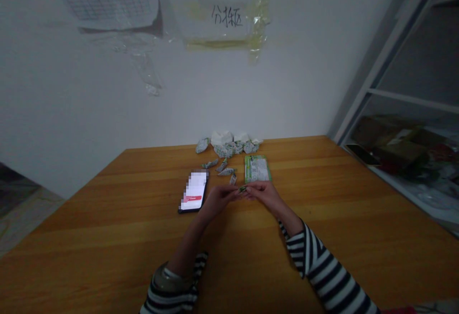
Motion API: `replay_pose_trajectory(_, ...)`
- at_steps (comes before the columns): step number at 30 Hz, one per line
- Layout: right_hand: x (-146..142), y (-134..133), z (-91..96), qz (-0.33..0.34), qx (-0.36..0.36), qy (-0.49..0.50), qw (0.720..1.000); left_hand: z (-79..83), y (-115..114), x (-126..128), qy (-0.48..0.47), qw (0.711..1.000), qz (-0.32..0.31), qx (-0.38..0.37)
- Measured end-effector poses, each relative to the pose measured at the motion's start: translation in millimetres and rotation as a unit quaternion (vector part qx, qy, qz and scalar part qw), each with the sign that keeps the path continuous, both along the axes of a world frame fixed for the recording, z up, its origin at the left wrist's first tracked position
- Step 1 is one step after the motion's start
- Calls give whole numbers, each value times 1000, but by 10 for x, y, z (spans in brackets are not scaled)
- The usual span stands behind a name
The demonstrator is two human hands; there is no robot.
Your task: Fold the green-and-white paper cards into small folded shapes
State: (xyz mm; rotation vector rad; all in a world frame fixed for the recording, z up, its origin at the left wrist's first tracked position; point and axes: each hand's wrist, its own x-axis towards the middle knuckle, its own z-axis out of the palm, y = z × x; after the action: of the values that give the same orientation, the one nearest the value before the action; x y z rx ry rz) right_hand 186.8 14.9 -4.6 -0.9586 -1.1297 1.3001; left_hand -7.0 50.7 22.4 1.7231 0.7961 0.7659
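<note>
Both my hands meet over the middle of the wooden table [107, 237]. My left hand [218, 198] and my right hand [263, 193] pinch a small green-and-white folded paper piece [243, 189] between their fingertips. Just beyond my fingers lie a few folded paper pieces [222, 167] of the same print. A flat green-and-white sheet [256, 168] lies beyond my right hand. A pile of folded pieces [229, 145] sits at the table's far edge against the wall.
A phone [194, 191] with a lit screen lies left of my hands. A metal shelf unit [405, 161] with boxes stands at the right. Papers and a taped label [225, 17] hang on the white wall.
</note>
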Motion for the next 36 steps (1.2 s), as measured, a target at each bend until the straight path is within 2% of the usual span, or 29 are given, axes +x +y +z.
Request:
replay_pose_trajectory(4,19,-30,22,52,-11,5,999,25,-13,-8,-5,999,-16,43)
replay_pose_trajectory(11,10,-57,97,61,11,17,998,16,46,-50,-30,994,21,103)
replay_pose_trajectory(16,-47,-22,79,13,23,21,999,-5,54,-29,-72,995,29,62)
replay_pose_trajectory(19,-63,-25,80,-14,43,11,999,7,33,-9,-96,994,54,-11)
replay_pose_trajectory(22,-57,-40,90,-11,54,16,998,30,-5,-12,-106,989,32,-101)
replay_pose_trajectory(24,-50,-44,89,-1,51,26,998,46,-28,-23,-102,986,24,-127)
replay_pose_trajectory(30,-36,-41,73,4,72,-18,997,100,-47,-35,-70,991,46,-100)
replay_pose_trajectory(36,-48,-40,81,-77,78,-66,992,136,-48,-11,-55,996,36,-64)
